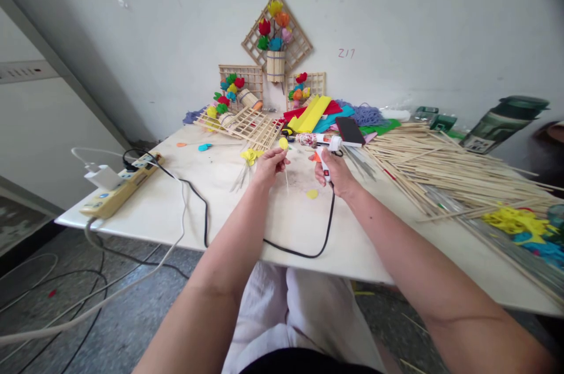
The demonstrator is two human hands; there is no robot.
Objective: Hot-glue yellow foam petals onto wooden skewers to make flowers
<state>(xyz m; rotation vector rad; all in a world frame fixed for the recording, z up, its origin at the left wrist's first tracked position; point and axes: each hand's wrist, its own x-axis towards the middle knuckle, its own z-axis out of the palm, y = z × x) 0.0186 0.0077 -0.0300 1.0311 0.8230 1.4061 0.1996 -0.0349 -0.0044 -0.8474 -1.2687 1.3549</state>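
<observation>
The left hand (268, 165) is closed in a fingertip pinch on a thin stick (286, 181), which is held nearly upright over the table (299, 227), with a yellow petal (283, 143) carried at its top end just above the fingers. The right hand (338, 175) is wrapped shut round the grip of a white glue gun (328, 158), just beside the stick. Whether the nozzle touches anything cannot be told. The black cord (324, 239) is looped down over the table's front edge. A second yellow piece (312, 193) is seen lying flat between the two hands. The work in hand is judged to be gluing petal to stick. It is best done if the stick is pinched low, well clear of the joint, so that hot glue is not met by the fingertips. Only a small bead should be laid where petal and stick meet. The cord should be left slack, so that the gun is not tugged off line. The bundle of loose sticks (440, 171) to the right is best left undisturbed by the forearm.
</observation>
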